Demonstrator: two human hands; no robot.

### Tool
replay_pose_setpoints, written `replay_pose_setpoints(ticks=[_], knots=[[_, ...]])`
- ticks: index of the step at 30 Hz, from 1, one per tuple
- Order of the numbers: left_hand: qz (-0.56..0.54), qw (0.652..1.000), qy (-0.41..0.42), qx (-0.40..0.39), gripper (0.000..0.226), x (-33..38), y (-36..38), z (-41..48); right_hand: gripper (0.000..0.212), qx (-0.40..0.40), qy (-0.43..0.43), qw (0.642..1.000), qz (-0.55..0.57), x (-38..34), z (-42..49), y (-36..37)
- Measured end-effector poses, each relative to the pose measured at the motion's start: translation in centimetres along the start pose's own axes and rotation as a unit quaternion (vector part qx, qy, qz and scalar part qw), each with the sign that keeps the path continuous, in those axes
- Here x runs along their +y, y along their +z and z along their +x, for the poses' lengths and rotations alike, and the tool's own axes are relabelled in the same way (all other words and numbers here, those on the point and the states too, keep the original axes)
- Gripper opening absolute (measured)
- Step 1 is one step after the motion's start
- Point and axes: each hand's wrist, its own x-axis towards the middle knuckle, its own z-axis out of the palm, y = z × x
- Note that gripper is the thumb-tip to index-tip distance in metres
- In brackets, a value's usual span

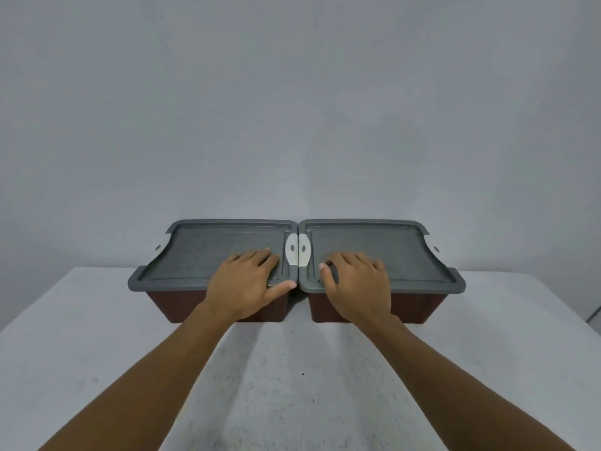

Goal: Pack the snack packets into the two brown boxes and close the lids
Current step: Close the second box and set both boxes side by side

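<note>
Two brown boxes stand side by side at the table's far edge, the left box [162, 302] and the right box [429, 304]. Each carries a grey lid lying flat on top: the left lid [208, 249] and the right lid [383, 245]. White latches [297, 250] meet where the boxes touch. My left hand [247, 281] lies palm down on the left lid's near right corner, its thumb over the rim. My right hand [356, 281] lies flat on the right lid's near left corner. No snack packets are visible; the inside of the boxes is hidden.
The boxes rest on a white speckled table [292, 369] that reaches toward me. A plain grey wall [292, 109] rises right behind the boxes. The table's left and right edges run away diagonally.
</note>
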Motion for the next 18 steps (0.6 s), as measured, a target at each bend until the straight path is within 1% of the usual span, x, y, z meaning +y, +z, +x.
replay_pose_setpoints(ticks=[6, 9, 15, 18], knots=[[0.011, 0.999, 0.001, 0.053, 0.082, -0.3, 1.3, -0.2, 0.032, 0.027, 0.017, 0.998, -0.045, -0.4, -0.2, 0.8], [-0.001, 0.999, 0.001, 0.05, 0.083, -0.2, 1.3, -0.2, 0.031, 0.034, 0.012, 0.998, -0.056, -0.3, -0.3, 1.0], [-0.004, 1.0, -0.005, 0.03, 0.088, 0.1, 1.2, -0.5, 0.036, 0.001, 0.01, 0.999, -0.05, -0.4, -0.4, 0.2], [0.003, 1.0, -0.011, 0.017, 0.089, 0.4, 0.9, -1.1, 0.042, -0.036, -0.005, 0.998, -0.06, -0.4, -0.8, -0.4]])
